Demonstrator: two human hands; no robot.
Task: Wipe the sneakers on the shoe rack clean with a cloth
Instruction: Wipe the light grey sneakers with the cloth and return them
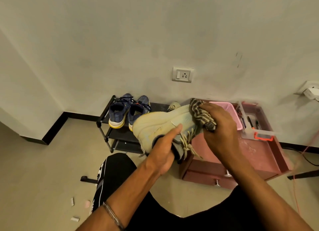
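A cream sneaker [158, 125] is held up on its side in front of the black shoe rack [105, 122]. My left hand [164, 149] grips it at the collar, thumb lying along its side. My right hand [219, 127] holds a striped brown cloth [201, 115] bunched against the sneaker's toe end. A pair of blue sneakers [127, 109] with yellow-edged soles stands on the rack's top shelf. Behind the held shoe, the toe of a second cream sneaker [173, 105] shows on the rack.
A pink low cabinet [255, 154] with drawers stands right of the rack, carrying a pink basket [224, 106] and a clear box [250, 122] of pens. A wall socket [183, 74] is above. My black-clad knees fill the bottom. Small scraps lie on the floor at left.
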